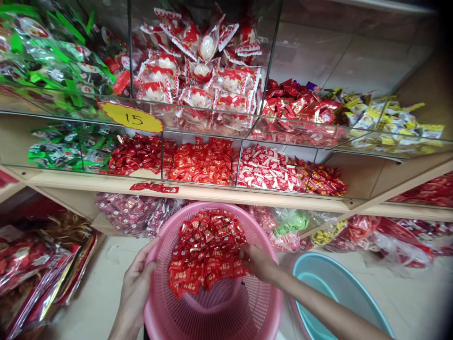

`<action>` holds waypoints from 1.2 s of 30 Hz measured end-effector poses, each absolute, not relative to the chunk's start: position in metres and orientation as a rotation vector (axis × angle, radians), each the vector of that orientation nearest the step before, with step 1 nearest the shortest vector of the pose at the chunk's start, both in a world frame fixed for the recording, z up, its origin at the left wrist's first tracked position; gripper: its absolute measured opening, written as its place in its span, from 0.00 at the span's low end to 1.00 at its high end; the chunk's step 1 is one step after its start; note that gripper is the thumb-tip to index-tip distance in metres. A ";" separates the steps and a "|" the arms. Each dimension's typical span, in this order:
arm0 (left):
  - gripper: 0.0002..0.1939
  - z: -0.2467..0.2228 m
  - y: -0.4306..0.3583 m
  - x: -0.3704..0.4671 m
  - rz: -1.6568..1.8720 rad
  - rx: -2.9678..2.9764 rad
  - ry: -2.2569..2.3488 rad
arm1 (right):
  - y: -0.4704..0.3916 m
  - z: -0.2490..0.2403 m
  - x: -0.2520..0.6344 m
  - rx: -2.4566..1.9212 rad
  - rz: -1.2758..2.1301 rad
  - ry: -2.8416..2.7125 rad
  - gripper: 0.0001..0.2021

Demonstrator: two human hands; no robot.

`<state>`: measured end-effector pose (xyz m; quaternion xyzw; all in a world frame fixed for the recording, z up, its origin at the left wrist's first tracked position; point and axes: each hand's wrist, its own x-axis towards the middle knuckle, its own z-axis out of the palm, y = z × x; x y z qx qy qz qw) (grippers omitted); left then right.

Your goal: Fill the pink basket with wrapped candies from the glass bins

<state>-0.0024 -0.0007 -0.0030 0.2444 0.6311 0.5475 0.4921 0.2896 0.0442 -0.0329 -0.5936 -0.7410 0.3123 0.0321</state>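
Note:
A round pink plastic basket (262,309) with slotted walls is in front of me, tilted to show its inside. My left hand (136,281) grips its left rim, thumb over the edge and fingers outside. A heap of small red-wrapped candies (208,245) with gold print covers the back and middle of the basket. My right hand (258,262) reaches in over the right rim. Its fingers are curled against candies at the heap's right edge, and the fingertips are partly hidden there.
Glass-fronted shelves hold red candies (203,160), green-wrapped packets (53,61) and egg-like packets (201,71). A yellow "15" price tag (130,117) hangs on the glass. A few loose candies (154,188) lie on the ledge. A blue basin (339,283) stands right, bags (138,212) below.

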 end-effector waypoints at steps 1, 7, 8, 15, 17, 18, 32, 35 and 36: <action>0.29 -0.003 -0.001 -0.003 1.329 0.596 1.533 | 0.044 -0.034 0.287 -1.845 0.961 -2.284 0.11; 0.29 -0.006 -0.001 -0.005 1.348 0.608 1.530 | 0.038 -0.035 0.280 -1.918 0.881 -2.421 0.08; 0.29 -0.006 -0.001 -0.005 1.346 0.595 1.519 | 0.038 -0.033 0.280 -1.917 0.843 -2.462 0.07; 0.32 -0.001 -0.001 -0.004 1.311 0.527 1.492 | 0.063 0.031 0.272 -1.808 0.566 -2.557 0.05; 0.31 -0.001 0.000 -0.004 1.299 0.531 1.500 | 0.081 0.059 0.262 -1.642 0.456 -2.526 0.04; 0.31 -0.001 0.000 -0.004 1.297 0.536 1.501 | 0.092 0.073 0.256 -1.558 0.418 -2.509 0.04; 0.27 -0.006 -0.001 -0.007 1.353 0.623 1.553 | 0.216 0.105 0.179 -1.928 0.278 -2.239 0.10; 0.26 -0.007 -0.002 -0.008 1.349 0.637 1.544 | 0.220 0.105 0.176 -1.972 0.325 -2.195 0.12; 0.26 -0.007 -0.002 -0.007 1.351 0.642 1.546 | 0.221 0.105 0.176 -1.981 0.344 -2.183 0.13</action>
